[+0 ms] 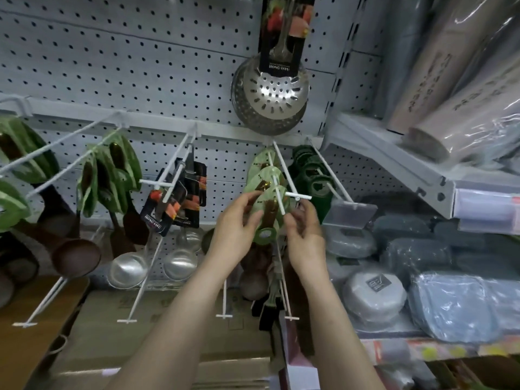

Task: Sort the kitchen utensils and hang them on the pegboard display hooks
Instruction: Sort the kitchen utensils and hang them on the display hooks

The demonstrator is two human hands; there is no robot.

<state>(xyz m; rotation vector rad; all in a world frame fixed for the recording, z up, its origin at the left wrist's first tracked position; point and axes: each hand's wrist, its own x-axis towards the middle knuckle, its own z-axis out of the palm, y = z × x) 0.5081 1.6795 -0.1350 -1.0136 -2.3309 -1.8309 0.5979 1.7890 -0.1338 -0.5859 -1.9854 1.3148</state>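
Note:
A brown wooden spoon with a light green card label (266,218) hangs at the tip of a white pegboard hook (277,192). My left hand (239,223) pinches the left edge of that label. My right hand (304,235) pinches the tip of the hook just right of the label. Behind it, more green-carded spoons (266,173) sit on the same hook. The spoon's brown bowl (254,274) hangs below my hands, partly hidden by my left wrist.
Steel ladles with black cards (174,204) hang on the hook to the left, green-carded brown spoons (112,175) further left. A perforated steel skimmer (270,91) hangs above. Dark green items (312,175) fill the right hook. Wrapped grey goods (374,294) lie on the right shelf.

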